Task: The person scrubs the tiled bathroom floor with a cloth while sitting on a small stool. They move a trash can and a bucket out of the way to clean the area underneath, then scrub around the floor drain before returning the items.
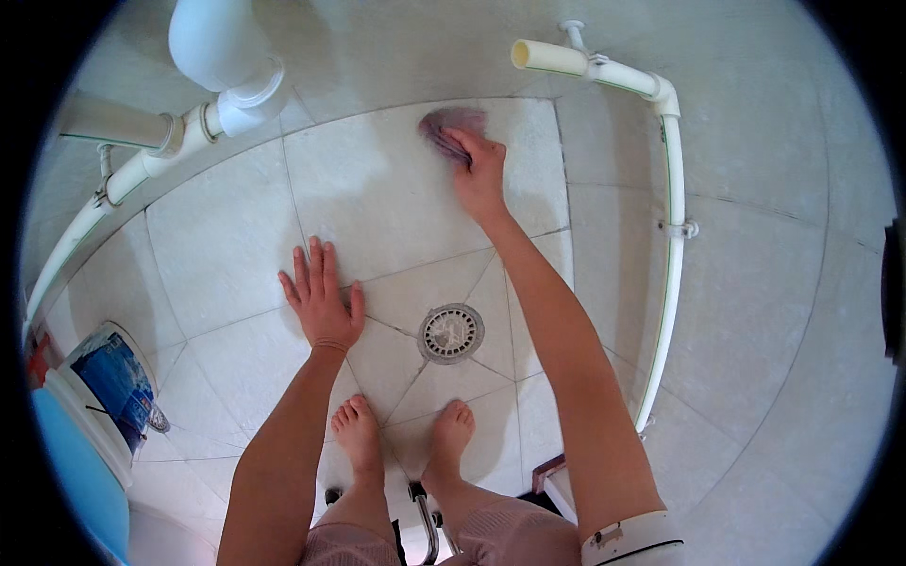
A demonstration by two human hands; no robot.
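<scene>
My right hand (481, 173) grips a dark purplish cloth (453, 134), blurred at its edges, against the beige floor tiles (368, 170) near the far right corner of the floor. Fingers spread and holding nothing, my left hand (325, 304) rests palm down on the tiles. A round metal floor drain (451, 333) lies between my arms, ahead of my bare feet (359, 431).
White plastic pipes run along the walls at left (134, 173) and right (672, 233), with a thick white drain bend (219, 49) at the upper left. A printed bucket (117, 382) and a blue surface (78, 474) stand at left. Chrome metal legs (427, 523) show between my legs.
</scene>
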